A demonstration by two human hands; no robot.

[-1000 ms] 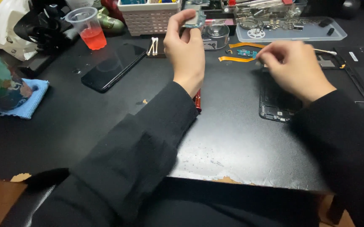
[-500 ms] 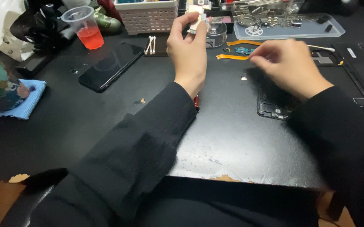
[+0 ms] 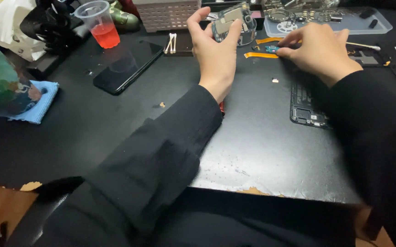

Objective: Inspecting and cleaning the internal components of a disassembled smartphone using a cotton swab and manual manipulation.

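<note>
Up near the far edge of the black work mat [image 3: 115, 132], your left hand [image 3: 216, 55] holds a small clear plastic container [image 3: 234, 20] lifted off the surface, thumb on one side and fingers curled round the other, so its contents stay level and within sight. What lies inside is too small to tell.

Your right hand [image 3: 319, 50] rests low on the mat, its fingertips pinched together on a tiny bluish component [image 3: 271, 48] beside an orange flex cable [image 3: 261, 55]; the pinch looks closed on that part, though the contact itself is partly hidden. The wrist lies over an opened phone frame [image 3: 305, 103], which sits flat just under your forearm, close enough to work on without reaching.

A loose screw-sized piece [image 3: 275, 80] lies between the two hands. Behind the right hand a pale tray [image 3: 381, 28] keeps small metal parts gathered. Well to the left sit a dark phone [image 3: 129, 66] face up, two cotton swabs [image 3: 171, 43], a cup of red liquid [image 3: 99, 23] and a blue cloth [image 3: 35, 103].
</note>
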